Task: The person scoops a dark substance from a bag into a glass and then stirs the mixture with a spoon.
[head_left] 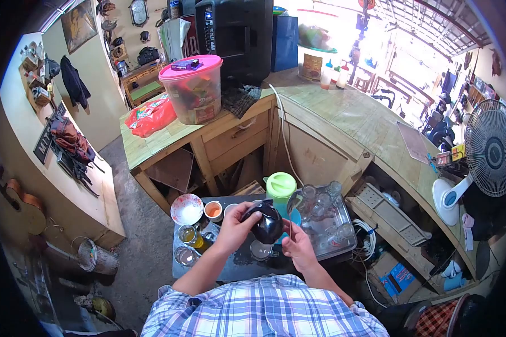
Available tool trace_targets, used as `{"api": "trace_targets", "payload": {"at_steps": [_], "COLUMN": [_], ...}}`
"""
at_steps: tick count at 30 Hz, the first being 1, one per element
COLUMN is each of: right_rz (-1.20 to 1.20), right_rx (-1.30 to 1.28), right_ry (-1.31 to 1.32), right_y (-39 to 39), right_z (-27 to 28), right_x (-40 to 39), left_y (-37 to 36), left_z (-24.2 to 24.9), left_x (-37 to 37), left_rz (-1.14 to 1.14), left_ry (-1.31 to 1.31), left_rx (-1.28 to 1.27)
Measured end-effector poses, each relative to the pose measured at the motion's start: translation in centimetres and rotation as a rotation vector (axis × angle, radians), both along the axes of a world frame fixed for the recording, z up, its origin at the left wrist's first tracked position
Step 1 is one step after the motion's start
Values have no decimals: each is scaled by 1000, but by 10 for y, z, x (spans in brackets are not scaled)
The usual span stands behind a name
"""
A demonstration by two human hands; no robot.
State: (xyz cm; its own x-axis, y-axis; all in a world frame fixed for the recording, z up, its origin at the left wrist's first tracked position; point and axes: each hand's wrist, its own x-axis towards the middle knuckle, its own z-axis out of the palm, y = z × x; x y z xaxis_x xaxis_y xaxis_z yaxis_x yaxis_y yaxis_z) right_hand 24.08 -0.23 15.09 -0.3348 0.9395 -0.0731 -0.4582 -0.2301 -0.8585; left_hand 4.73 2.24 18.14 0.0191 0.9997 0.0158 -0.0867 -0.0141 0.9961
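My left hand (236,227) is closed on a glossy black rounded vessel (267,224) above the low dark table. Close to its right side, my right hand (299,247) is closed, pinching a thin metal spoon (292,216) whose far end is hard to make out. Below the vessel stands a clear glass mug (261,250). Behind it is a green lidded pitcher (280,185). To the left are a floral bowl (186,209), a cup with orange contents (213,210), a glass of yellow liquid (191,236) and another clear glass (185,255).
A metal tray (343,247) with several upturned glasses sits right of my hands. Beyond are a wooden counter (343,121), a pink-lidded bucket (192,92) and a black speaker (233,45). A fan (486,146) stands at right; shelves (388,213) lie below the counter.
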Motion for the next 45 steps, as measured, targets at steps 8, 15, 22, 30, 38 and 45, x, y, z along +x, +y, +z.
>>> {"api": "trace_targets", "payload": {"at_steps": [8, 15, 22, 30, 38, 45], "right_rz": [-63, -53, -74, -31, 56, 247], "right_rx": [-116, -178, -187, -219, -333, -328], "right_ry": [-72, 192, 94, 84, 131, 122], "right_y": [-4, -3, -7, -6, -4, 2], "right_z": [-8, -18, -17, -16, -15, -17], "right_x": [-2, -5, -11, -15, -7, 6], "left_y": [-13, -18, -15, -22, -10, -12], "left_z": [-26, -34, -56, -60, -67, -31], "left_x": [8, 13, 11, 27, 16, 1], "left_rz": [-87, -184, -276, -37, 228, 344], "left_ry": [-377, -485, -397, -447, -531, 239], "left_rx": [-68, 11, 85, -12, 32, 247]}}
